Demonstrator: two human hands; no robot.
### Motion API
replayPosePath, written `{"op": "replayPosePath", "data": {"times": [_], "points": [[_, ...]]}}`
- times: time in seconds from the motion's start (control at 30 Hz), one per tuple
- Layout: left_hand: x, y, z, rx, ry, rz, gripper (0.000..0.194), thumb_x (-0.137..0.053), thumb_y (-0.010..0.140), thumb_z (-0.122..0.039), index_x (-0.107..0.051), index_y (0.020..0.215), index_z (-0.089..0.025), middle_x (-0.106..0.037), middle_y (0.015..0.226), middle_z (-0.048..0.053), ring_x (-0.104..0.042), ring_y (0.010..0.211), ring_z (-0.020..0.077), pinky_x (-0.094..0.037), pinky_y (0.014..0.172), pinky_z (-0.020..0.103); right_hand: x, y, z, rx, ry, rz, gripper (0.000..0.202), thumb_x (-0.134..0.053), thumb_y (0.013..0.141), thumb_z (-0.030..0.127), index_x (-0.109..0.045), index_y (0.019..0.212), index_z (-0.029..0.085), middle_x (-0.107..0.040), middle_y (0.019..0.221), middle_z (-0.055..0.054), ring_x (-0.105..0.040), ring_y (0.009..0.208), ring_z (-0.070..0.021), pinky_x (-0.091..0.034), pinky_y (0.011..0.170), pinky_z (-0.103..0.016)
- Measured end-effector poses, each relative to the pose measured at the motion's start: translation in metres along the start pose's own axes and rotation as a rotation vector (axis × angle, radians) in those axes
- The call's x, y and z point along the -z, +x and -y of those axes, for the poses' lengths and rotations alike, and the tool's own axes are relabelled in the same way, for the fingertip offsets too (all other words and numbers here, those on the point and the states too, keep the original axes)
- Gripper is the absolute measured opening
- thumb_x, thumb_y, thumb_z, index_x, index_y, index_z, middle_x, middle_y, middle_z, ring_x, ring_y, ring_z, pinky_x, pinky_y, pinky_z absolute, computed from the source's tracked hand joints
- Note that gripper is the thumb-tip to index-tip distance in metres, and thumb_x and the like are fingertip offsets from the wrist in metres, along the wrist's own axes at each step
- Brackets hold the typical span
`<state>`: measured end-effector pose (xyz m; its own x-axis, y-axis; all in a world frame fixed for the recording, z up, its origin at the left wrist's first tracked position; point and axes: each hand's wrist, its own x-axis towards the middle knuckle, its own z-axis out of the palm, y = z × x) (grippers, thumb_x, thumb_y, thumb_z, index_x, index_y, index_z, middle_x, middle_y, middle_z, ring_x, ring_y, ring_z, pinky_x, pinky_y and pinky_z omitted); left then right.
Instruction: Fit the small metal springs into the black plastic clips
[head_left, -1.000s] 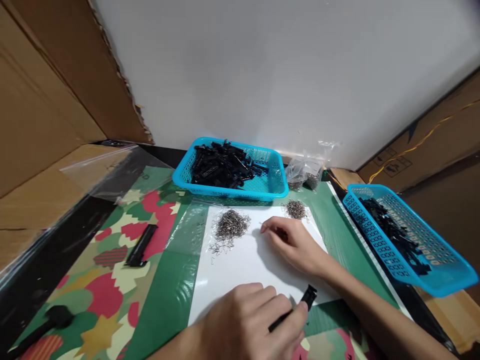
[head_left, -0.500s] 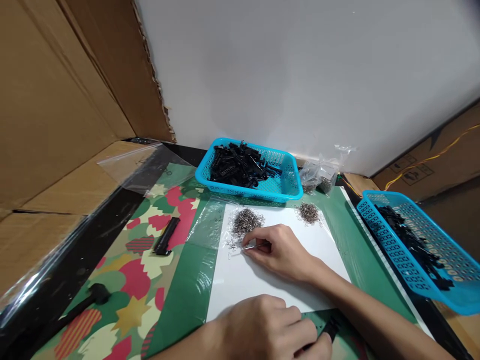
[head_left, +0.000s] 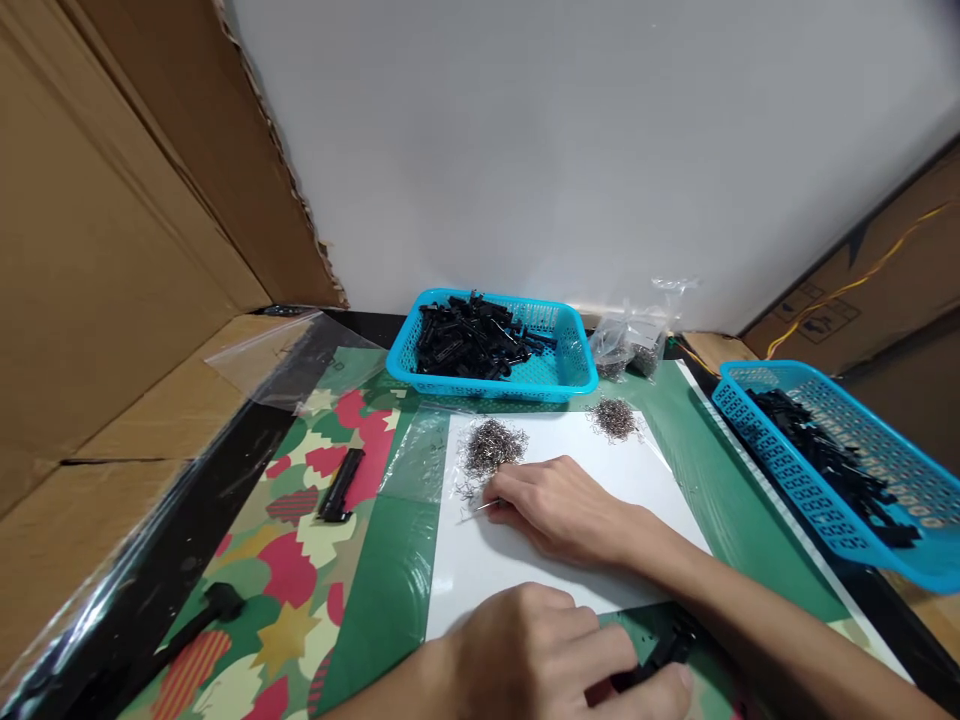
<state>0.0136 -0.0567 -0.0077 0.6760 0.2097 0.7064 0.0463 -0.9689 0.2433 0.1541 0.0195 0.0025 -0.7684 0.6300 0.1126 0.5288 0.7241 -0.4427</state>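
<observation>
Over paper [head_left: 469,575] — right hand [head_left: 551,505] curled.

Black part [head_left: 670,648], white paper [head_left: 469,575]

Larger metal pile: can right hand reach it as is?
Likely yes: the right hand, pinching a thin metal tool, is by the near edge of the larger metal pile, nothing visibly blocking it.
</observation>
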Motion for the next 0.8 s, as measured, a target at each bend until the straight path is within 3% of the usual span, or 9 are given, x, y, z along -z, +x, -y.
{"op": "replayPosePath", "data": {"times": [0.13,0.2,0.27,0.37,0.47,0.57,0.8], "points": [[-0.002,-0.006,-0.002,0.145,-0.135,-0.035,0.012,-0.071,0.097,-0.025,-0.081,0.104,-0.023,-0.067,0.074,0.001,-0.052,0.049,0.0106,-0.04,0.045,0.026,0.002,-0.007,-0.008,-0.033,0.253,-0.124,0.007,-0.056,0.105,0.017,-0.062,0.107,0.019,-0.071,0.094,-0.003,-0.057,0.074,-0.0143,-0.036,0.066,-0.025],[-0.003,-0.008,-0.001,0.262,-0.248,-0.078,0.015,-0.069,0.098,-0.031,-0.083,0.096,-0.025,-0.067,0.082,0.004,-0.052,0.052,0.0098,-0.045,0.05,0.025,0.007,-0.011,-0.016,-0.063,0.436,-0.253,0.005,-0.056,0.105,0.02,-0.061,0.104,0.019,-0.068,0.09,-0.002,-0.056,0.073,-0.0135,-0.039,0.067,-0.024],[-0.002,-0.008,0.001,0.398,-0.368,-0.134,0.019,-0.065,0.098,-0.026,-0.084,0.097,-0.024,-0.065,0.088,0.007,-0.05,0.053,0.0087,-0.043,0.049,0.024,0.013,-0.014,-0.024,-0.099,0.571,-0.408,0.01,-0.056,0.107,0.026,-0.06,0.1,0.02,-0.063,0.085,-0.001,-0.052,0.071,-0.0131,-0.039,0.065,-0.024],[0.003,-0.002,0.008,0.702,-0.527,-0.262,0.023,-0.061,0.098,-0.023,-0.084,0.097,-0.022,-0.062,0.091,0.008,-0.048,0.051,0.0065,-0.037,0.045,0.021,0.023,-0.018,-0.034,-0.181,0.642,-0.638,0.017,-0.056,0.108,0.033,-0.059,0.097,0.02,-0.055,0.082,0.001,-0.047,0.07,-0.0133,-0.038,0.064,-0.025],[0.012,0.005,0.017,1.048,-0.628,-0.406,0.024,-0.066,0.099,-0.038,-0.08,0.096,-0.019,-0.06,0.08,0.004,-0.044,0.048,0.0062,-0.033,0.043,0.02,0.025,-0.021,-0.037,-0.236,0.639,-0.79,0.019,-0.057,0.107,0.033,-0.058,0.094,0.02,-0.052,0.08,0.001,-0.045,0.07,-0.0132,-0.038,0.063,-0.025],[0.021,0.011,0.028,1.293,-0.677,-0.471,0.034,-0.065,0.099,-0.051,-0.073,0.107,-0.019,-0.05,0.052,-0.005,-0.035,0.041,0.0079,-0.027,0.042,0.02,0.019,-0.022,-0.031,-0.225,0.612,-0.807,0.016,-0.056,0.107,0.029,-0.058,0.094,0.02,-0.054,0.079,0.001,-0.047,0.068,-0.013,-0.039,0.062,-0.025],[0.021,0.009,0.038,1.407,-0.719,-0.427,0.045,-0.063,0.099,-0.06,-0.061,0.118,-0.02,-0.05,0.051,-0.007,-0.036,0.045,0.0099,-0.025,0.045,0.021,-0.004,-0.023,-0.016,-0.018,0.44,-0.719,0.009,-0.055,0.104,0.013,-0.058,0.103,0.021,-0.059,0.081,0.002,-0.048,0.06,-0.0099,-0.039,0.058,-0.023]]}}
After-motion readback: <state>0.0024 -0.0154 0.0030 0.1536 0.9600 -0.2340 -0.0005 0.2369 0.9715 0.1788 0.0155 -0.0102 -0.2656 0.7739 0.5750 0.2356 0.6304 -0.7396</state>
